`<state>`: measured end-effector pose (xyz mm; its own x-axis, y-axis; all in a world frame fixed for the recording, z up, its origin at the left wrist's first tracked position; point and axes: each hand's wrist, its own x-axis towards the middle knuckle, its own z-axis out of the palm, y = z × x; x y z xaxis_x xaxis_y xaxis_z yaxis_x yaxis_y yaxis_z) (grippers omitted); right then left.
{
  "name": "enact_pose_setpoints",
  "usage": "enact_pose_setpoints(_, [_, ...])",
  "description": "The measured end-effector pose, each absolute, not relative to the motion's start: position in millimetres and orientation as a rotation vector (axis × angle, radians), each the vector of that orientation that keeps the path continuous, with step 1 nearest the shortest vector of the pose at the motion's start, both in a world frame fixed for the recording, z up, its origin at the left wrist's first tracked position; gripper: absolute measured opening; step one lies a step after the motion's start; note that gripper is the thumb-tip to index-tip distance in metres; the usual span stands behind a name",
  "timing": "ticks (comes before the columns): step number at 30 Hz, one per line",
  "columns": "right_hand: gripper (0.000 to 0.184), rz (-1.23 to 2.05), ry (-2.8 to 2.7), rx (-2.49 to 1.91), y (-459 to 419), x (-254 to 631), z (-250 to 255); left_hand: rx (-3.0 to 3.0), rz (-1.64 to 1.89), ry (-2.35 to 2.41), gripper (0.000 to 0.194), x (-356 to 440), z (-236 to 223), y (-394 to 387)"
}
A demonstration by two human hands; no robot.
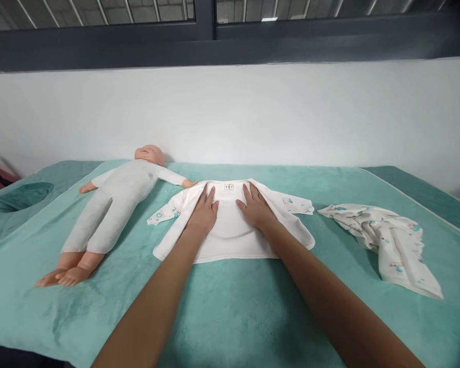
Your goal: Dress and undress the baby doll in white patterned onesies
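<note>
A small white baby shirt [230, 225] lies spread open on the green sheet, its plain inner side up and a printed label at the neck. Its sleeves, patterned in teal and red, stretch out to both sides. My left hand [205, 210] rests flat on the left front panel near the collar, fingers spread. On the opposite panel, my right hand [256, 205] lies likewise, fingers extended. Left of the shirt, a baby doll [117, 197] in a white body lies on its back, one hand close to the shirt's shoulder. Baby pants [394, 245] with a matching print lie crumpled at right.
A green sheet [230, 312] covers the bed or table. Behind it rises a white wall [230, 117], with a dark window frame [138, 48] and bars above. A padded green surface with an oval hollow [23, 197] is at far left.
</note>
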<state>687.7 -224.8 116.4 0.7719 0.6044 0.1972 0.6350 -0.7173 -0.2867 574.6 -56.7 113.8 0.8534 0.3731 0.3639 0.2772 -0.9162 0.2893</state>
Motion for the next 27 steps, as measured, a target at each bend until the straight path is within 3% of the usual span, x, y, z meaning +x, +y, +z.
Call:
enact_pose_setpoints(10, [0.074,-0.042,-0.867,-2.666,-221.0,692.1,115.1,2.795,0.397,0.495,0.059,575.9,118.8,-53.9])
enact_pose_setpoints(19, [0.074,-0.191,-0.972,-2.642,-219.6,687.5,119.8,2.944,0.738,0.434,0.057,569.3,126.9,-63.2])
enact_pose_setpoints(27, [0.076,-0.101,-0.937,-2.638,-217.8,691.1,119.7,2.893,0.628,0.456,0.061,573.7,117.7,-57.5])
